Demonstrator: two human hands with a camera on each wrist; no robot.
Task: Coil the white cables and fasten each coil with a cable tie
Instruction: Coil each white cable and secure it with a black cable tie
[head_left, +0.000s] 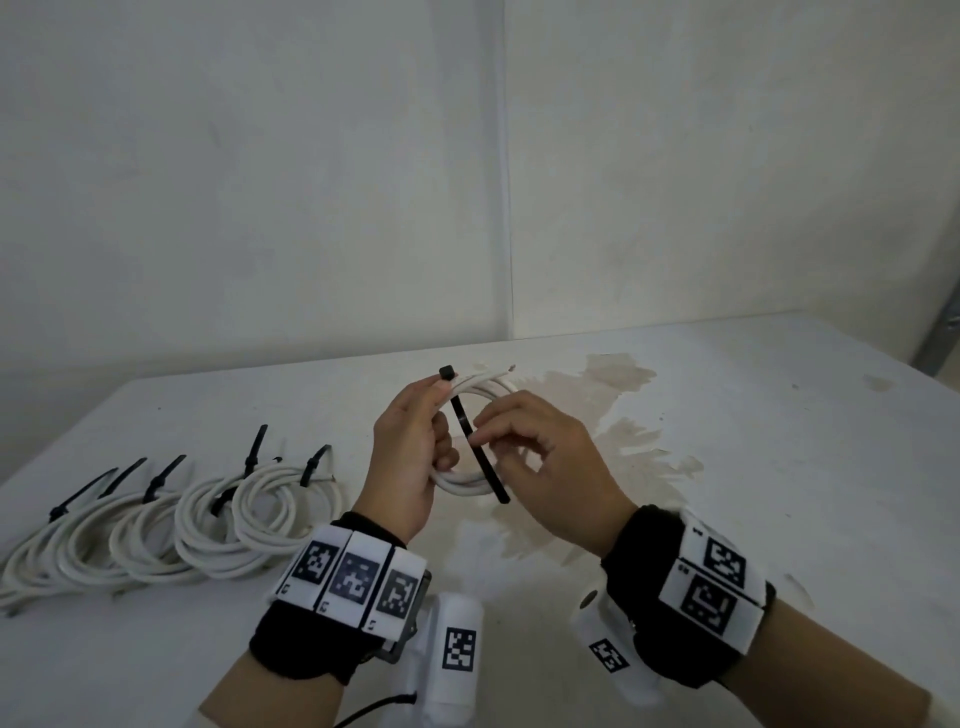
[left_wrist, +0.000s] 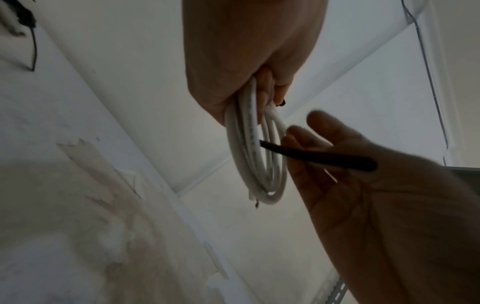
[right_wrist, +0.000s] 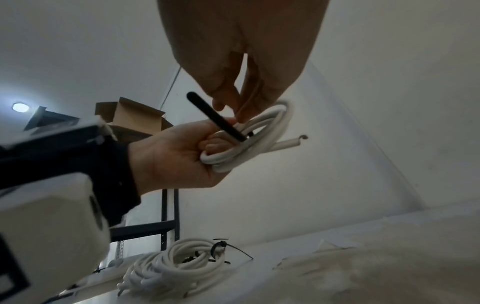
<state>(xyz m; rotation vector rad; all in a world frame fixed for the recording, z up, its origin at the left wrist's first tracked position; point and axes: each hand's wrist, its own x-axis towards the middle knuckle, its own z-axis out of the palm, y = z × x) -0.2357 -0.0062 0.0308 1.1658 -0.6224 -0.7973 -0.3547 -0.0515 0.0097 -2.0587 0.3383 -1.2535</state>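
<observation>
Task looked mostly done: a row of tied coils (head_left: 171, 525), about five though the overlap made the count unsure, lay on the counter (head_left: 727, 467) well to the left of the held coil, each with a black tie tail sticking up. No loose uncoiled cable showed in any view, so the held coil (head_left: 475, 431) was likely the last one, judging only from what was visible. It was already wound, raised above the counter in front of the person, with cut ends poking out at its far side. Left to do: loop the cable tie (head_left: 477, 447) round the bundle, feed the tail into the head, pull tight, then set the coil down by the tied coils. Left hand (head_left: 410, 457) was closed round the held coil's left side, fingers curled through the loop, thumb and forefinger pinning the tie's head against the strands at the top. Right hand (head_left: 550, 462) sat just right of the held coil, thumb and forefinger pinching the tie's strap near mid-length, other fingers loosely curled. The strap ran diagonally across the coil's opening, tail end free below; not yet threaded as far as could be seen.
</observation>
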